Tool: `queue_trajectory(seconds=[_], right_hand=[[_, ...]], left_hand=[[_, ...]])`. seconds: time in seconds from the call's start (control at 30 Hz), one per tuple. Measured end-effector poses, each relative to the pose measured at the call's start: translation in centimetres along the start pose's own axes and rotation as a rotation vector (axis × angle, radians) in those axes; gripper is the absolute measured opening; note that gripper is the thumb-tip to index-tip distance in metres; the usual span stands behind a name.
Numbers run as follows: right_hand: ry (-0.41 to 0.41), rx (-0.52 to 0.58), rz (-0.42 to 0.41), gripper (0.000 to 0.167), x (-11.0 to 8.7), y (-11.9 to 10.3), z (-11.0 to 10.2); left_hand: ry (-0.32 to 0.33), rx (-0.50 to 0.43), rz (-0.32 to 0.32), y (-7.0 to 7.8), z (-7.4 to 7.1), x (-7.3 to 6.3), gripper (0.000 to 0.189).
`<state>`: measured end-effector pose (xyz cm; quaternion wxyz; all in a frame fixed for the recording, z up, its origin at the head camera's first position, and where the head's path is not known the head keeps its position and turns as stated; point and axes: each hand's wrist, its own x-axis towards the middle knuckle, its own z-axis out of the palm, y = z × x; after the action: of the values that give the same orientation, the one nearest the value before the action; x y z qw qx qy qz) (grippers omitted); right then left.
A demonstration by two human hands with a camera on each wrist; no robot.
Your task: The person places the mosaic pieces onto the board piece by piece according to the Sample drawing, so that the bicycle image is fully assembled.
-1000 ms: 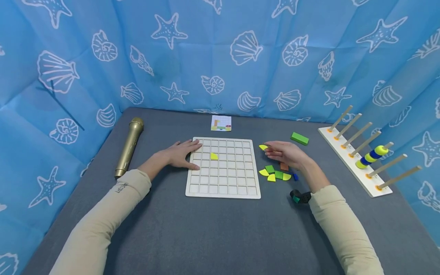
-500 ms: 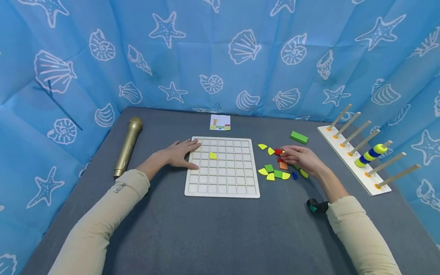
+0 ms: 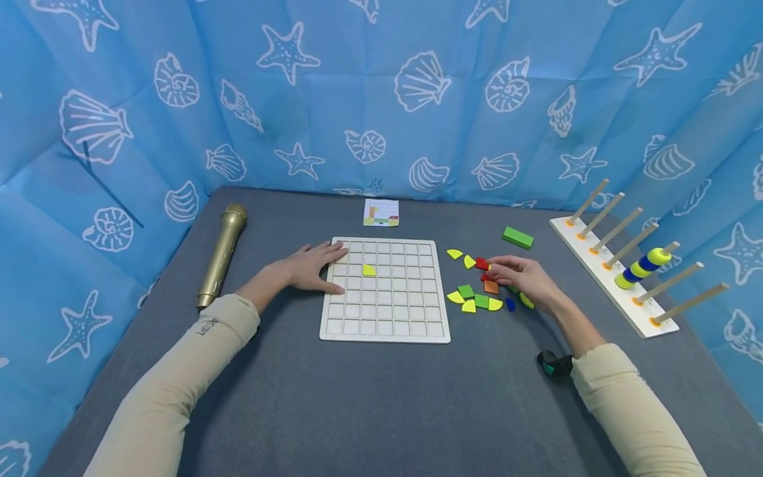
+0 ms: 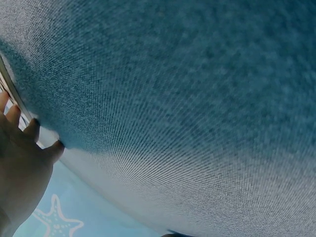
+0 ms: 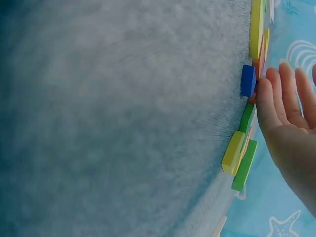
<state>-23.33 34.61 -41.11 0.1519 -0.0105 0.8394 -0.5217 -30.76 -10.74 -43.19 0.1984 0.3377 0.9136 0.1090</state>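
My left hand rests with spread fingers on the left edge of a white square grid board. One yellow quarter-round piece sits in a cell of that board. To the right of the board, my right hand is low over a loose group of flat coloured pieces, its fingertips at a red piece and close to an orange piece. In the right wrist view its fingers look nearly straight, with a blue piece beside the thumb. The palm partly hides green and yellow pieces.
A small printed pattern card lies behind the board. Off to the left is a gold microphone. A green block lies behind my right hand, and a white peg stand with yellow and blue beads on one peg is farther right.
My right hand has moved right from a yellow piece near the board to the red and orange pieces, uncovering several pieces. The left hand stays on the board.
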Motion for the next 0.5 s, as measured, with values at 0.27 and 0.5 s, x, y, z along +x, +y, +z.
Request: queue_trajectory(seconds=[0.27,0.5], right_hand=[[0.02,-0.146,-0.044,0.044,-0.21,-0.1,0.22],[0.011,-0.187,-0.124,0.035,-0.27,0.45,0.43]], left_hand=[[0.005,0.002,0.003,-0.12,0.02,0.04,0.097],[0.008,0.005,0.005,0.05,0.04,-0.01,0.097]])
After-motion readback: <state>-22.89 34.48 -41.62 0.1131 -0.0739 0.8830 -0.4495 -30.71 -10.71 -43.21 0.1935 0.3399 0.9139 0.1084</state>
